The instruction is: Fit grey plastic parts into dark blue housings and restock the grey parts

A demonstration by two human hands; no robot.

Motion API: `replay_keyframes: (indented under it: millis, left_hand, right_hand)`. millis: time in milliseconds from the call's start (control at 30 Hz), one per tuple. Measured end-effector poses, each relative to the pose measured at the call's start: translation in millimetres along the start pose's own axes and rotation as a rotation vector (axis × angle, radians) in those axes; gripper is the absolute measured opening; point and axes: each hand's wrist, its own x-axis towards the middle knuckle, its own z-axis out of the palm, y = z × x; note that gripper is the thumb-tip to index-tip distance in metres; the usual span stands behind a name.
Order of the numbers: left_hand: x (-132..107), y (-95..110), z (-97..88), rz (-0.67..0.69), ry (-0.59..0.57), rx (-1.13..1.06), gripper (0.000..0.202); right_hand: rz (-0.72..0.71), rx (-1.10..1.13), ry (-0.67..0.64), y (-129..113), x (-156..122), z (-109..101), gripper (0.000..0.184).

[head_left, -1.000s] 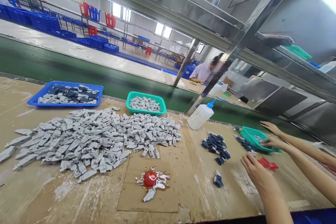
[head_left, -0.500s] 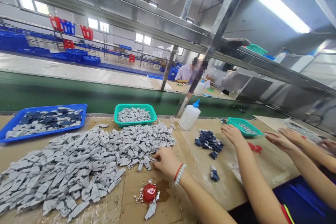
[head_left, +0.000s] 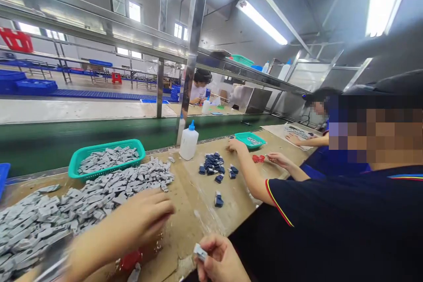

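Note:
My right hand (head_left: 220,259) is closed at the bottom centre, pinching a small light-grey plastic piece (head_left: 200,252) between thumb and fingers. My left hand (head_left: 147,211), with a dark watch (head_left: 56,253) on its wrist, reaches across from the left. It is smeared by motion, and whether its fingers hold anything does not show. Beside and beyond it spreads a large heap of loose grey plastic pieces (head_left: 89,200). Below the left forearm a red round object (head_left: 131,259) is partly hidden, and one grey piece (head_left: 135,273) lies near it.
A green basket (head_left: 73,167) of grey pieces stands behind the heap. A white bottle with blue cap (head_left: 188,144) stands by the metal post. Dark-blue and grey pieces (head_left: 213,164) lie mid-table. A co-worker's arm (head_left: 253,174) reaches toward another green basket (head_left: 243,142) at right.
The view has swung right. My right hand has left the heap's edge and now holds a grey piece nearer me. My left hand has come into view over the table.

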Motion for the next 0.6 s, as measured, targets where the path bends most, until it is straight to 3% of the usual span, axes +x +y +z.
replay_keyframes:
  millis: [67,100,167,233,333,400,467,533,600]
  left_hand:
    - [53,-13,41.1,0.146,-0.273,0.127,0.018]
    - [77,-22,62.9,0.194,-0.347,0.158,0.019]
    - [118,-40,101.6,0.236,-0.451,0.206,0.037]
    - [144,-55,128.9,0.252,-0.527,0.231,0.039]
    - [159,-65,148.4,0.209,-0.562,0.247,0.025]
    - [160,-64,148.7,0.146,-0.544,0.241,0.019]
    - [156,-58,136.4,0.076,-0.51,0.209,0.016]
    - [145,-49,108.9,0.005,-0.435,0.148,0.016]
    - [122,-38,68.7,-0.06,-0.32,0.064,0.02]
  right_hand:
    - [0.014,0.097,-0.01,1,-14,-21,0.053]
    - [0.035,0.119,-0.02,0,-19,-28,0.054]
    - [0.058,0.122,-0.008,-4,-26,-39,0.053]
    - [0.053,0.1,0.052,-11,-29,-42,0.047]
    - [0.039,-0.002,0.21,-21,-28,-38,0.038]
    - [-0.002,-0.147,0.325,-27,-23,-31,0.035]
    - [-0.022,-0.297,0.385,-31,-15,-22,0.034]
    - [-0.035,-0.413,0.366,-32,-5,-11,0.034]
    - [-0.073,-0.526,0.275,-29,3,2,0.031]
